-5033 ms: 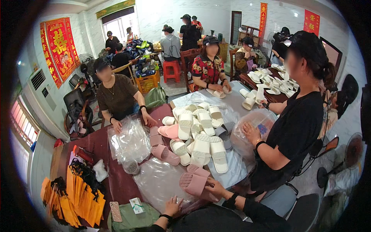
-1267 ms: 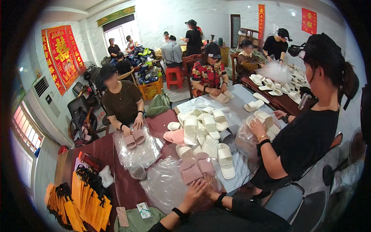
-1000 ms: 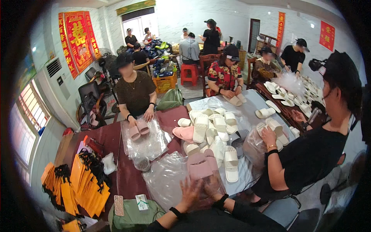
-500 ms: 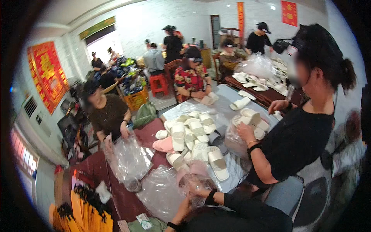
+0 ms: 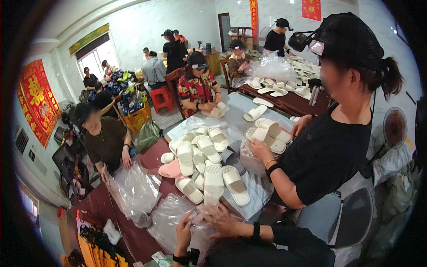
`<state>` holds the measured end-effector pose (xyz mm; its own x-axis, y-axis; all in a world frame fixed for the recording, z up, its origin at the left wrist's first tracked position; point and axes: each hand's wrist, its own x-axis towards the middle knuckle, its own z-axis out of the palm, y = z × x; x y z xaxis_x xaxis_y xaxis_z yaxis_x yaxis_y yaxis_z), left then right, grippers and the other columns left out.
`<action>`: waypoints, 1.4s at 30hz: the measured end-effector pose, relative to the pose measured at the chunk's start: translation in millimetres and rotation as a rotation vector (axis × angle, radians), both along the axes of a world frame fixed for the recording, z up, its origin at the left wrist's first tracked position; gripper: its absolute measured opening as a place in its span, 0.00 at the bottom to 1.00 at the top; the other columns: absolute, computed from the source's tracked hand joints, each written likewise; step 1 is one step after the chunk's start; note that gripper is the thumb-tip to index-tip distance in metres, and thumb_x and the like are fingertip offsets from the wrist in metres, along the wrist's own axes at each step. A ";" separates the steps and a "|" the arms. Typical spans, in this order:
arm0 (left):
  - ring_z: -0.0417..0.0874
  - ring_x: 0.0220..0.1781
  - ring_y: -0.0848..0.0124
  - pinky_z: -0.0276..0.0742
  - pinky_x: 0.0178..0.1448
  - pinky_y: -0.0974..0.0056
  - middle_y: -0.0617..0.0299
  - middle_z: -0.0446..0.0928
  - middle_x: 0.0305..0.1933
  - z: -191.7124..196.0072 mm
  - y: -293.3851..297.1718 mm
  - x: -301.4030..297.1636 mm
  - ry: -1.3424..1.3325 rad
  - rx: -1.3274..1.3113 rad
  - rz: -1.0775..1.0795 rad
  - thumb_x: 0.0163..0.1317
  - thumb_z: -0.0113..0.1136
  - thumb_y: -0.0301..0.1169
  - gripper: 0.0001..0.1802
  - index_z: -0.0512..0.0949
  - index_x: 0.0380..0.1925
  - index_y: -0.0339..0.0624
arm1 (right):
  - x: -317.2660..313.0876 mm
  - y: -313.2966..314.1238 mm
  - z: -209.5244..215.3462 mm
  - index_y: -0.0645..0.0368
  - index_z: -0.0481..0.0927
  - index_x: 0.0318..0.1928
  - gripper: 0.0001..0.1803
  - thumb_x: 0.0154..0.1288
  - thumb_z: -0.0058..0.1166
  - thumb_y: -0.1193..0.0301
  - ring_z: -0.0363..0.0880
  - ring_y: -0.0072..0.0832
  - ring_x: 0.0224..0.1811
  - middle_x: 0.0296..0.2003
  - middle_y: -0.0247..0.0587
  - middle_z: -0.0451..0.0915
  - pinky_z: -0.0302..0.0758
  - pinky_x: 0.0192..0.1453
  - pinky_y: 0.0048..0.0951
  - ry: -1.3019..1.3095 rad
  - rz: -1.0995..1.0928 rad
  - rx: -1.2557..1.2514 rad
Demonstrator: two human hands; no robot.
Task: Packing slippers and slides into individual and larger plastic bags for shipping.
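Note:
At the table's near side my left hand [image 5: 183, 230] is closed, its thumb and fingers pinching the edge of a clear plastic bag [image 5: 201, 240]. My right hand [image 5: 225, 221] lies over the same bag with its fingers spread. Whatever is inside the bag is blurred under the plastic and my fingers. Just beyond my hands is a heap of cream slippers [image 5: 206, 149], two of them lying side by side at its near end. A pink slipper [image 5: 171, 169] rests at the heap's left and a grey slipper [image 5: 232, 161] at its right.
More clear bags [image 5: 135, 187] lie to the left, where a co-worker [image 5: 104, 142] handles them. A person in black [image 5: 333, 147] stands close on my right with bagged slippers. Across the table another person [image 5: 197, 91] holds slippers. Orange straps [image 5: 95, 249] sit at the lower left.
My head view has shifted, moving the scene left and up. My hands have drawn apart, and the right hand's fingers have spread. The pink slipper that showed by my hands is no longer clearly visible.

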<state>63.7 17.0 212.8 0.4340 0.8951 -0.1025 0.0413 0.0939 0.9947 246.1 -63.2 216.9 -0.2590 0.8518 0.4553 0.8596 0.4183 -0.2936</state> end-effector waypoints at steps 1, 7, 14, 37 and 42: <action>0.71 0.35 0.78 0.69 0.42 0.74 0.64 0.76 0.40 10.6 -3.8 4.0 0.048 0.047 -0.047 0.58 0.44 0.21 0.19 0.72 0.50 0.36 | 5.3 3.3 -13.7 0.56 0.54 0.63 0.49 0.43 0.62 0.54 0.60 0.43 0.60 0.60 0.51 0.59 0.58 0.60 0.46 0.004 0.016 -0.012; 0.73 0.42 0.75 0.69 0.47 0.71 0.63 0.75 0.45 6.5 -24.8 11.5 0.009 0.041 -0.386 0.58 0.45 0.22 0.17 0.73 0.48 0.36 | 27.8 17.3 -42.4 0.52 0.58 0.62 0.46 0.40 0.63 0.57 0.70 0.38 0.48 0.52 0.44 0.69 0.63 0.53 0.41 0.260 -0.058 -0.296; 0.72 0.45 0.75 0.67 0.52 0.69 0.63 0.73 0.44 20.2 -63.5 -9.1 -0.037 -0.020 -0.293 0.60 0.49 0.28 0.22 0.67 0.56 0.46 | 37.7 27.4 -62.0 0.54 0.78 0.38 0.15 0.44 0.56 0.71 0.74 0.37 0.43 0.40 0.39 0.78 0.71 0.44 0.35 -0.013 0.272 -0.148; 0.46 0.70 0.55 0.33 0.68 0.39 0.56 0.51 0.68 -211.9 -304.2 -220.5 1.485 -0.750 0.355 0.46 0.59 0.59 0.49 0.49 0.65 0.56 | -93.2 11.6 -65.3 0.61 0.79 0.40 0.11 0.58 0.45 0.77 0.75 0.28 0.41 0.39 0.40 0.79 0.71 0.47 0.27 1.185 0.517 -0.918; 0.38 0.71 0.51 0.18 0.63 0.31 0.58 0.43 0.70 -218.3 -321.4 -231.2 1.653 -0.874 0.015 0.52 0.40 0.67 0.44 0.45 0.66 0.64 | -213.1 -32.5 -48.5 0.58 0.77 0.43 0.12 0.59 0.45 0.73 0.76 0.37 0.40 0.38 0.45 0.78 0.72 0.44 0.32 0.729 0.875 -0.474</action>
